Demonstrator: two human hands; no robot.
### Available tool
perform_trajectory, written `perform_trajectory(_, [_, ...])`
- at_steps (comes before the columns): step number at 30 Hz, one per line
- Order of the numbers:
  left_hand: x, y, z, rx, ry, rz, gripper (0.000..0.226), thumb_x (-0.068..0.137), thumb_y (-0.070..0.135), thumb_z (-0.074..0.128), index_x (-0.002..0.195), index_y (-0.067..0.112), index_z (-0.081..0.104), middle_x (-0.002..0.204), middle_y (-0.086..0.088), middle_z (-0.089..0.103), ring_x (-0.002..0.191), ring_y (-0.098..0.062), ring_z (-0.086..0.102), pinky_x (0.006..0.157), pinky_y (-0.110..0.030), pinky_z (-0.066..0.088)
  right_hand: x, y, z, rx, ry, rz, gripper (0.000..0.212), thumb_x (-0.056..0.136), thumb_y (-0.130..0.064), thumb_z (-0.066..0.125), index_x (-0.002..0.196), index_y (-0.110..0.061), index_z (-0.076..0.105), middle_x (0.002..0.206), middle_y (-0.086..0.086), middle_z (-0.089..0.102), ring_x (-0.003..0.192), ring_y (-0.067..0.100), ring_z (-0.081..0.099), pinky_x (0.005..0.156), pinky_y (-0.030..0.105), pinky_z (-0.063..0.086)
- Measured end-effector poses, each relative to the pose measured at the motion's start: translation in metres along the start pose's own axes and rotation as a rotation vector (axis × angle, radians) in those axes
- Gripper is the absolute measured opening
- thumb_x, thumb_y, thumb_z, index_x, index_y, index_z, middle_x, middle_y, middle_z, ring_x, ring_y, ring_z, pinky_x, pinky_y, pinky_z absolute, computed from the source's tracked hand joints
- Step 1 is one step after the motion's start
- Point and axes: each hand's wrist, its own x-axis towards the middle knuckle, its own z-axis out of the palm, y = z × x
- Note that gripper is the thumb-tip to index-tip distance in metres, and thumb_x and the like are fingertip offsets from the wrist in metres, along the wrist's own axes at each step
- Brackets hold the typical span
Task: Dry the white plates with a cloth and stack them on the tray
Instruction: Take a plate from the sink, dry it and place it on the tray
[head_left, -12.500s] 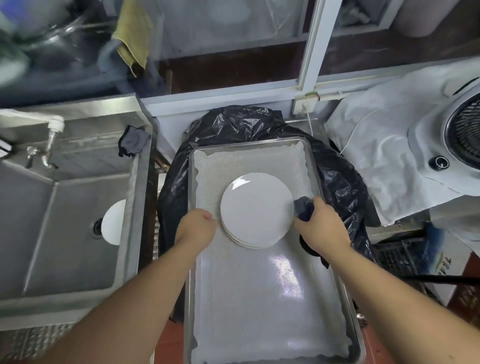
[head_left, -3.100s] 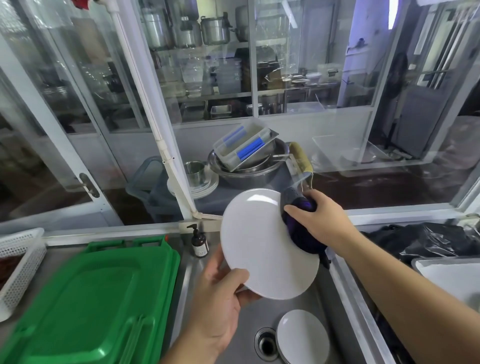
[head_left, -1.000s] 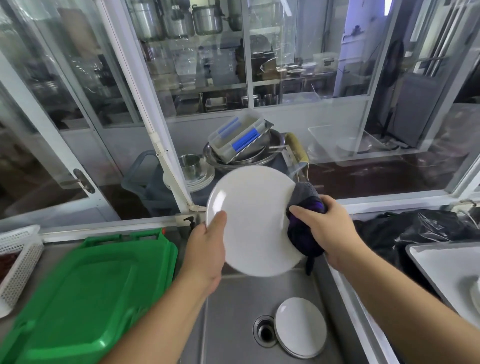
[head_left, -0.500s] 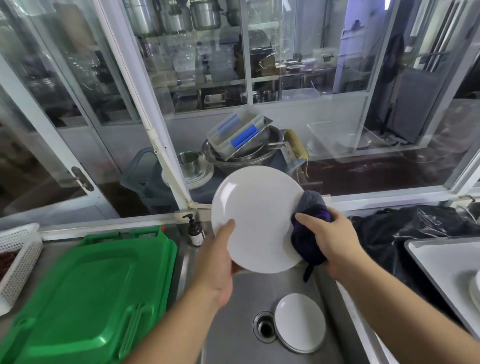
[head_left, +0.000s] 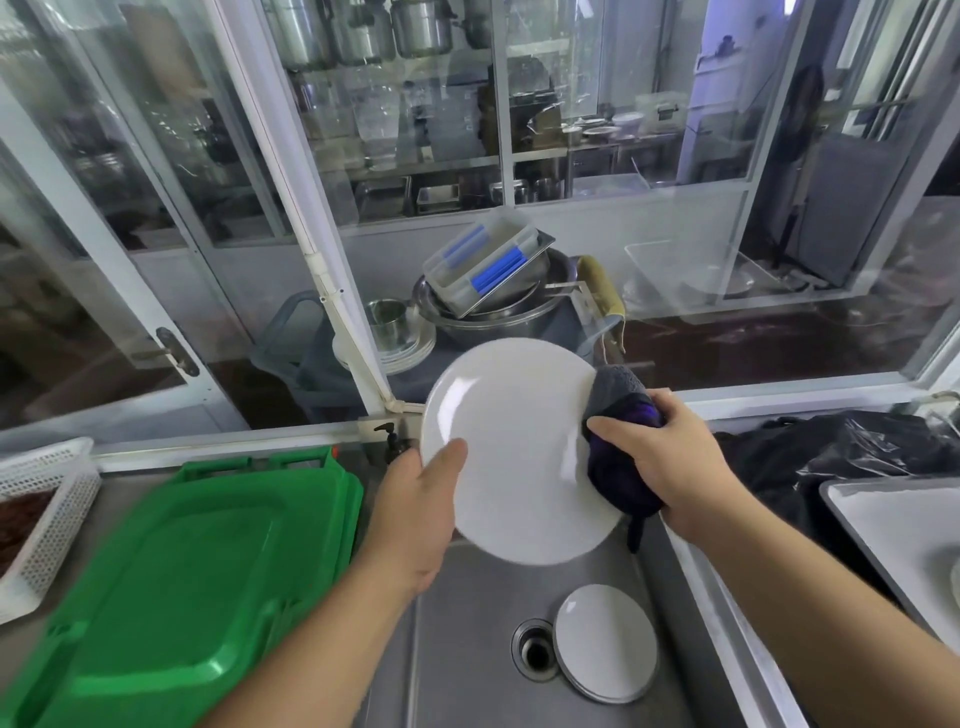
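A white plate (head_left: 514, 447) is held up over the steel sink (head_left: 467, 639), its face tilted toward me. My left hand (head_left: 415, 509) grips its left rim, thumb on the front. My right hand (head_left: 670, 462) holds a dark purple and grey cloth (head_left: 621, 452) wrapped over the plate's right rim. Another white plate (head_left: 605, 642) lies flat in the sink beside the drain (head_left: 535, 649). The metal tray (head_left: 893, 525) with a white liner shows at the right edge; its stack of plates is barely visible at the frame edge.
Green plastic lids (head_left: 171, 577) lie on the counter to the left, with a white perforated basket (head_left: 41, 514) beyond them. A soap pump bottle (head_left: 389, 441) stands behind the sink. A black bag (head_left: 841, 452) sits under the tray. Pots and bowls are behind the glass.
The plate has turned a little between my hands, and my left thumb has shifted on its rim. My right hand keeps the cloth on the right edge, sliding slightly.
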Motion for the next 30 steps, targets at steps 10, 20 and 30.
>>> perform_trajectory(10, [-0.025,-0.018,0.053,-0.342,0.195,-0.067,0.017,0.106,0.024,0.054,0.109,0.027,0.071,0.108,0.010,0.079,0.110,-0.019,0.072,0.102,-0.053,0.055,-0.027,0.031,0.034,0.339,0.122,0.219,0.028,0.083,-0.018,0.084,0.105,-0.014,0.068,0.108,0.017,0.073,0.098,0.037,0.073,0.083,0.052,0.064])
perform_trajectory(20, [-0.005,0.002,-0.006,-0.235,-0.061,-0.200,0.020,0.103,0.005,0.051,0.115,0.008,0.067,0.111,-0.019,0.076,0.090,-0.030,0.071,0.058,-0.039,0.060,-0.012,-0.006,-0.008,-0.025,0.064,-0.013,0.035,0.078,-0.019,0.089,0.099,-0.033,0.064,0.098,0.001,0.072,0.090,0.026,0.071,0.086,0.051,0.063])
perform_trajectory(30, [-0.021,-0.006,0.003,-0.260,-0.112,-0.102,0.026,0.100,-0.007,0.051,0.114,0.006,0.068,0.108,-0.015,0.077,0.087,-0.024,0.074,0.060,-0.037,0.061,-0.012,0.013,-0.005,-0.668,0.092,-0.263,0.051,0.086,-0.041,0.081,0.127,-0.028,0.053,0.126,0.004,0.047,0.100,0.029,0.057,0.093,0.044,0.052])
